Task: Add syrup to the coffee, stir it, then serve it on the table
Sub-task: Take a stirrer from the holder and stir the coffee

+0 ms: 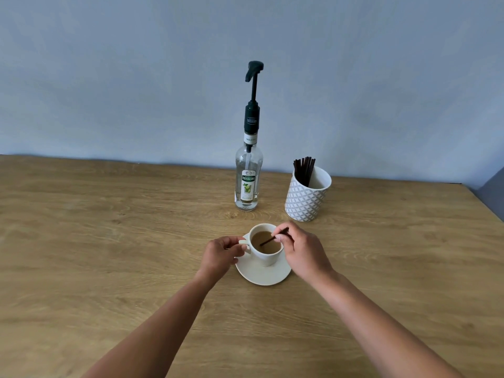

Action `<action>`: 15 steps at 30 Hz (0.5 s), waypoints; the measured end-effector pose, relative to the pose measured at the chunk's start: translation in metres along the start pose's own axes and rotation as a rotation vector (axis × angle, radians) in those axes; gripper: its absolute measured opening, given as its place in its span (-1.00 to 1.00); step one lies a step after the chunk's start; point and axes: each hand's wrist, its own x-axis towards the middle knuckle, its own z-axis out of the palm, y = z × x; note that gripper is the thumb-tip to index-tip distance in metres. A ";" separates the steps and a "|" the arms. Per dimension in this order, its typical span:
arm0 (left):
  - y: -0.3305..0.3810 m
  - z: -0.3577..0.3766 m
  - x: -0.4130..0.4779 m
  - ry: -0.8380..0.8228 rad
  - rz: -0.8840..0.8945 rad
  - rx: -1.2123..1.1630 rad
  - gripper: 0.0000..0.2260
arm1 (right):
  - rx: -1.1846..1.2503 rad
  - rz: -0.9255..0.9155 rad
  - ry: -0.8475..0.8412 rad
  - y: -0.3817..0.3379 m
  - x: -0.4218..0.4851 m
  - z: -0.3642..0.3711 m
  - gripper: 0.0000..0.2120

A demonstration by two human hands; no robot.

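A white cup (266, 256) of milky coffee (263, 241) stands on a white saucer (261, 276) in the middle of the wooden table. My left hand (222, 253) pinches the cup's handle at its left side. My right hand (302, 251) holds a thin dark stirrer (270, 240) whose lower end dips into the coffee. Behind the cup stands a clear syrup bottle (248, 184) with a dark pump head (254, 70), untouched.
A patterned white pot (306, 199) with several dark stirrers (305, 170) stands to the right of the bottle. The wooden table (109, 241) runs back to a blue-grey wall. The table's right edge shows at the far right.
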 end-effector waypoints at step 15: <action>0.000 0.000 -0.001 0.003 0.005 0.005 -0.87 | 0.004 -0.044 0.010 -0.003 -0.002 -0.001 -0.92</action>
